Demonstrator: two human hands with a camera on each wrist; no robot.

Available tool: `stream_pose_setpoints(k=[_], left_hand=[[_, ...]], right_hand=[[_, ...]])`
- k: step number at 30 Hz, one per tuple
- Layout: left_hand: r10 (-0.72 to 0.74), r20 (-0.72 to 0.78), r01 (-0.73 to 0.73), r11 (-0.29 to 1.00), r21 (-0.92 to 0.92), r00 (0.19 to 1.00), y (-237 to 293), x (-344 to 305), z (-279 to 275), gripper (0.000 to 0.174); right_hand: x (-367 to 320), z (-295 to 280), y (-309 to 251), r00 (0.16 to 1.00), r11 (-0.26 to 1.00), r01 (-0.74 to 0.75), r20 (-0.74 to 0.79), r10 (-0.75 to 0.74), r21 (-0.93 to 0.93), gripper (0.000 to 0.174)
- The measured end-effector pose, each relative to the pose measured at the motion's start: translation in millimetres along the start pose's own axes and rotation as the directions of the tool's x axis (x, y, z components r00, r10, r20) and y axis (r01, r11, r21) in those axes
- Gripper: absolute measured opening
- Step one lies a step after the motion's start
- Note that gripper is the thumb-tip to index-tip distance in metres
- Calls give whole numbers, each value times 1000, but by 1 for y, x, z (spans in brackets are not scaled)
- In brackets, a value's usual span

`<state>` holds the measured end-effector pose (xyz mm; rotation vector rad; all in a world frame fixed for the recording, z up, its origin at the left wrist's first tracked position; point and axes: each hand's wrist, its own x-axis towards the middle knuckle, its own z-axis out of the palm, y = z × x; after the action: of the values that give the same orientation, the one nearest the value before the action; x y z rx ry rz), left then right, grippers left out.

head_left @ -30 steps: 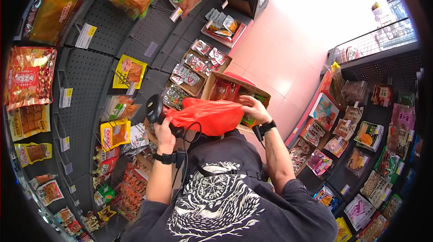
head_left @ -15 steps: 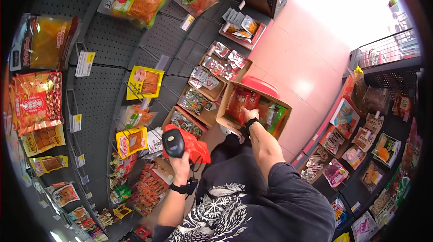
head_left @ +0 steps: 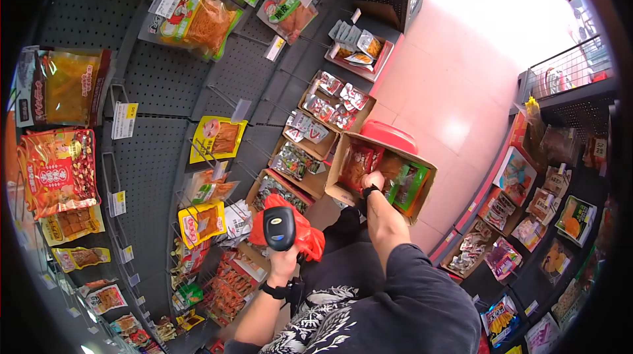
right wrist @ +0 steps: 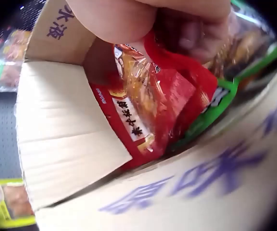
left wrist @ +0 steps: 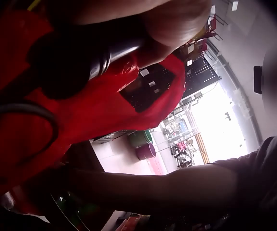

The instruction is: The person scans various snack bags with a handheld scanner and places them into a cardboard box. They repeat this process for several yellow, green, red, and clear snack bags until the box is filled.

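In the head view my left hand (head_left: pixel 285 263) grips a black barcode scanner (head_left: pixel 279 230) by its handle, with a red plastic bag (head_left: pixel 310 238) hanging at the same hand. The bag and the scanner's dark handle fill much of the left wrist view. My right hand (head_left: pixel 373 181) reaches down into an open cardboard box (head_left: pixel 334 190). Seen from the right wrist, its fingers pinch the top of a red snack packet (right wrist: pixel 143 106) that has a clear window. Beside that packet lies a green-edged packet (head_left: pixel 410 184) in the box.
A red stool-like plastic thing (head_left: pixel 389 135) shows behind the box. Small boxes of sachets (head_left: pixel 343 100) line the low shelf. Hooks with hanging packets (head_left: pixel 219 139) cover the pegboard on the left. Another stocked shelf (head_left: pixel 527 222) stands on the right, across a tiled floor (head_left: pixel 448 83).
My right hand has left the red bag and gone down into the cardboard box, onto the red packet. The left hand has lowered the scanner and bag, and the bag hangs more bunched.
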<state>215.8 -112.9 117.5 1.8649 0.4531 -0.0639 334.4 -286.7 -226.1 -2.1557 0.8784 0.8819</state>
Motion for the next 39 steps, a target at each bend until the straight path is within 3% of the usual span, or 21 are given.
stream_pose_setpoints(k=[1, 3, 5, 7, 8, 10, 13, 14, 16, 17, 19, 21, 22, 23, 24, 25, 27, 31, 32, 35, 39], left_hand=[[0, 5, 0, 1000, -13, 1000, 3, 3, 5, 34], [-41, 167, 47, 998, -30, 985, 9, 14, 18, 27], [8, 261, -13, 1000, 17, 965, 2, 25, 33, 15], [19, 280, 19, 991, -132, 960, -2, 38, 63, 10], [21, 336, 70, 964, -256, 941, 4, 44, 79, 8], [38, 454, 215, 844, -491, 890, 24, 58, 113, 9], [33, 603, 500, 523, -690, 797, 66, 73, 155, 17], [4, 527, 468, 454, -758, 850, 67, 81, 168, 20], [-66, 406, 402, 345, -848, 912, 76, 100, 185, 25], [86, 347, 270, 467, -842, 934, 54, 112, 190, 24], [148, 245, -3, 862, -508, 958, 8, 127, 197, 23], [-38, 254, 74, 988, -134, 967, -18, 116, 194, 24], [23, 166, -13, 998, -63, 986, -61, 115, 200, 24], [8, 168, 1, 999, -54, 986, -68, 111, 195, 24], [-246, 189, 272, 954, -126, 951, -74, 108, 188, 21], [-479, 224, 520, 832, -191, 849, -80, 106, 183, 18], [-615, 217, 652, 705, -279, 758, -86, 108, 175, 16], [-592, 226, 632, 703, -326, 774, -67, 123, 161, 15], [-594, 223, 631, 688, -359, 773, -61, 129, 158, 15], [-610, 253, 654, 636, -410, 751, -49, 150, 150, 15], [-633, 197, 651, 648, -395, 749, -45, 169, 147, 15]], right_hand=[[-16, -22, 4, 991, 990, 25, -132, -6, 139, 23], [-15, -44, 39, 953, 937, 268, -205, -223, 224, 32], [-46, -96, 65, 943, 882, 332, -148, -299, 335, 30], [-68, -132, 103, 937, 687, 312, -92, -337, 657, 22], [-89, -158, 114, 933, 665, 328, -117, -341, 671, 20], [-134, -209, 132, 921, 618, 371, -192, -338, 693, 19], [-183, -260, 161, 893, 506, 449, -371, -253, 736, 15], [-195, -276, 173, 897, 516, 439, -388, -210, 736, 13], [-212, -291, 193, 826, 534, 506, -559, -74, 677, 13], [-221, -300, 195, 776, 541, 535, -630, -12, 649, 13], [-235, -310, 188, 723, 480, 591, -689, 40, 648, 13], [-248, -320, 175, 726, 358, 623, -684, 67, 696, 16], [-241, -316, 177, 699, 390, 643, -714, 53, 659, 19], [-233, -309, 180, 707, 398, 631, -704, 57, 666, 19], [-225, -300, 183, 741, 430, 611, -672, -14, 665, 20], [-221, -295, 181, 769, 461, 593, -633, -84, 660, 21], [-220, -275, 165, 791, 532, 573, -592, -157, 624, 16], [-222, -236, 140, 634, 660, 707, -640, -433, 254, 24], [-219, -231, 139, 575, 619, 762, -639, -511, 190, 25], [-236, -239, 116, 554, 493, 816, -650, -520, 301, 25], [-242, -241, 110, 510, 416, 853, -670, -539, 315, 28]])
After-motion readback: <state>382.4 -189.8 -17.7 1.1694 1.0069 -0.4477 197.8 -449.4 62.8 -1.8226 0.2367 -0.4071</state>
